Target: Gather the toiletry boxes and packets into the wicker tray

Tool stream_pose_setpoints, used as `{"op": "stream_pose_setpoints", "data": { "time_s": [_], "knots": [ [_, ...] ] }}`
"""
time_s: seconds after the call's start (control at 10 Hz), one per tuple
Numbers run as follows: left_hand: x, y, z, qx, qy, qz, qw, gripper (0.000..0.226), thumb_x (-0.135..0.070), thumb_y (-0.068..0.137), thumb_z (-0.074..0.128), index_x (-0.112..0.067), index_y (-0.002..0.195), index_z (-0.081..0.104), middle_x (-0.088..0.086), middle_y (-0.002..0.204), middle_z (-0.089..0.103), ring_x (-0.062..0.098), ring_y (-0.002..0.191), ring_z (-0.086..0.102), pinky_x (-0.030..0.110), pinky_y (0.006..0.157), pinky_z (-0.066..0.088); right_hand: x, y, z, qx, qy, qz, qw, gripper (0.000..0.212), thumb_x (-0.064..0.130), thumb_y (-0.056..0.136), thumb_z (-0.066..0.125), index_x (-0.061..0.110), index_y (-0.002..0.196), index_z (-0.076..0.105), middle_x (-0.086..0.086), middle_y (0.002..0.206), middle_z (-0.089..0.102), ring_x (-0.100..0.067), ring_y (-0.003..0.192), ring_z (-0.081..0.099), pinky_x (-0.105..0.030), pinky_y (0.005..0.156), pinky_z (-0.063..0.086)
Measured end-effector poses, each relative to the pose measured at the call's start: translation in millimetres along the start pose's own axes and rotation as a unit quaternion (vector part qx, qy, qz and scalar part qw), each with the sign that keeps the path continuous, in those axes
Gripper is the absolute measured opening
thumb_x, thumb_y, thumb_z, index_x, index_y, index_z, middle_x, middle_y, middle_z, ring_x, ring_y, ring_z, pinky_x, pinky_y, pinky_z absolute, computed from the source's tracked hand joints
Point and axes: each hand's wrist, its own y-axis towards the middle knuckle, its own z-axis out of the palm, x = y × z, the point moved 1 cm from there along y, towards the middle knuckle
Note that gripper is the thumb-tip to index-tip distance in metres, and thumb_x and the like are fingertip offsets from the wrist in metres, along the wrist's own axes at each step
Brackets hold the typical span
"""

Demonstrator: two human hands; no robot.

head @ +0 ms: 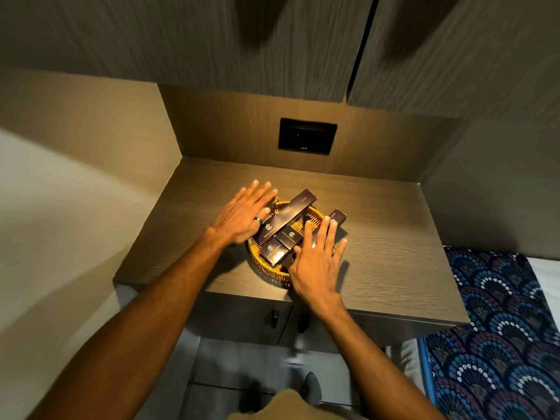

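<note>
Grip, left hand (242, 215): fingers spread flat, palm down, grasping nothing; it lies over the left rim of the round woven wicker tray (264, 262). A dark ring sits on the thumb, whose tip is just beside the long box.
Grip, right hand (315, 265): fingers spread, palm down, grasping nothing; it covers the tray's right side, and whether it presses on the items beneath cannot be told.
Tray position: on the brown wood-grain desk top (388, 247), near its front edge, between the two hands.
Long dark brown toiletry box with gold logo (286, 216): lies diagonally across the tray, far end jutting past the back rim.
Two short dark brown boxes with gold logos (289, 236) and (272, 253): inside the tray, side by side, just beside the long box.
Narrow dark brown box (337, 216): tilted at the tray's right rim, lower part hidden under the right fingers.
Surroundings: black wall socket panel (307, 135) on the back board; blue patterned fabric (497, 328) at right.
</note>
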Motion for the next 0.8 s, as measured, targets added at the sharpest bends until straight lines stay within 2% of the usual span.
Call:
{"op": "stream_pose_setpoints", "data": {
  "time_s": [0.1, 0.2, 0.3, 0.4, 0.5, 0.6, 0.7, 0.8],
  "knots": [
    [-1.9, 6.4, 5.7, 0.034, 0.052, 0.009, 0.998, 0.059, -0.033, 0.108, 0.026, -0.026, 0.160, -0.002, 0.001, 0.168, -0.007, 0.021, 0.152, -0.014, 0.044, 0.126, -0.006, -8.0, 3.0, -0.7, 0.001, 0.003, -0.029, 1.000, 0.074, 0.034, 0.104, 0.044, 0.019, 0.165, 0.006, -0.017, 0.171, -0.012, -0.034, 0.158, -0.018, -0.061, 0.128, -0.004],
    [-5.1, -1.6, 14.9, 0.020, 0.030, -0.015, 0.999, 0.069, -0.020, 0.105, 0.037, -0.026, 0.157, -0.008, 0.002, 0.169, -0.004, 0.021, 0.153, -0.014, 0.042, 0.126, -0.008, -30.5, 14.6, -8.0, 0.005, -0.010, -0.079, 0.997, 0.084, 0.031, 0.099, 0.055, 0.018, 0.165, 0.006, -0.016, 0.172, -0.007, -0.033, 0.160, -0.013, -0.055, 0.128, -0.006],
    [-11.6, -10.4, 21.4, -0.008, 0.009, -0.029, 0.999, 0.072, -0.017, 0.103, 0.041, -0.025, 0.157, -0.007, 0.003, 0.169, -0.002, 0.022, 0.154, -0.011, 0.040, 0.125, -0.010, -46.5, 25.1, -12.2, 0.011, -0.025, -0.118, 0.993, 0.085, 0.024, 0.098, 0.056, 0.016, 0.165, 0.004, -0.015, 0.173, -0.005, -0.030, 0.159, -0.013, -0.055, 0.130, -0.002],
    [-27.5, -20.9, 29.5, -0.039, -0.019, -0.073, 0.996, 0.072, -0.018, 0.103, 0.043, -0.019, 0.160, 0.000, 0.006, 0.169, -0.002, 0.022, 0.154, -0.011, 0.041, 0.125, -0.008, -64.9, 44.2, -18.6, 0.023, -0.022, -0.178, 0.983, 0.071, 0.030, 0.103, 0.039, 0.015, 0.164, 0.006, -0.011, 0.172, -0.004, -0.023, 0.155, -0.017, -0.049, 0.129, -0.006],
    [-39.6, -27.2, 33.0, -0.049, -0.027, -0.101, 0.993, 0.075, -0.017, 0.101, 0.046, -0.015, 0.160, 0.001, 0.008, 0.169, -0.002, 0.022, 0.153, -0.013, 0.040, 0.124, -0.010, -74.9, 58.1, -22.0, 0.038, -0.029, -0.219, 0.974, 0.069, 0.025, 0.105, 0.040, 0.016, 0.165, 0.007, -0.010, 0.173, -0.001, -0.020, 0.154, -0.017, -0.049, 0.130, -0.005],
    [-57.6, -36.5, 36.0, -0.066, -0.003, -0.140, 0.988, 0.080, -0.013, 0.097, 0.048, -0.012, 0.160, 0.000, 0.010, 0.169, -0.005, 0.023, 0.152, -0.015, 0.040, 0.122, -0.014, -84.1, 75.6, -30.6, 0.066, -0.048, -0.270, 0.959, 0.076, 0.018, 0.102, 0.049, 0.017, 0.165, 0.006, -0.008, 0.173, 0.000, -0.020, 0.156, -0.015, -0.046, 0.130, -0.007],
    [-67.8, -40.9, 38.9, -0.078, 0.010, -0.156, 0.985, 0.080, -0.015, 0.098, 0.047, -0.010, 0.160, -0.002, 0.011, 0.168, -0.007, 0.025, 0.152, -0.016, 0.041, 0.123, -0.014, -87.0, 81.8, -35.9, 0.072, -0.059, -0.289, 0.953, 0.075, 0.018, 0.102, 0.049, 0.017, 0.165, 0.006, -0.008, 0.173, 0.001, -0.022, 0.158, -0.012, -0.043, 0.128, -0.008],
    [-72.0, -42.2, 38.0, -0.083, 0.022, -0.170, 0.982, 0.076, -0.021, 0.102, 0.043, -0.011, 0.159, -0.006, 0.012, 0.168, -0.009, 0.027, 0.153, -0.015, 0.046, 0.125, -0.009, -84.4, 82.4, -34.1, 0.048, -0.066, -0.282, 0.956, 0.065, 0.037, 0.109, 0.033, 0.018, 0.164, 0.006, -0.008, 0.172, 0.001, -0.023, 0.159, -0.010, -0.044, 0.128, -0.007]
  ]
}}
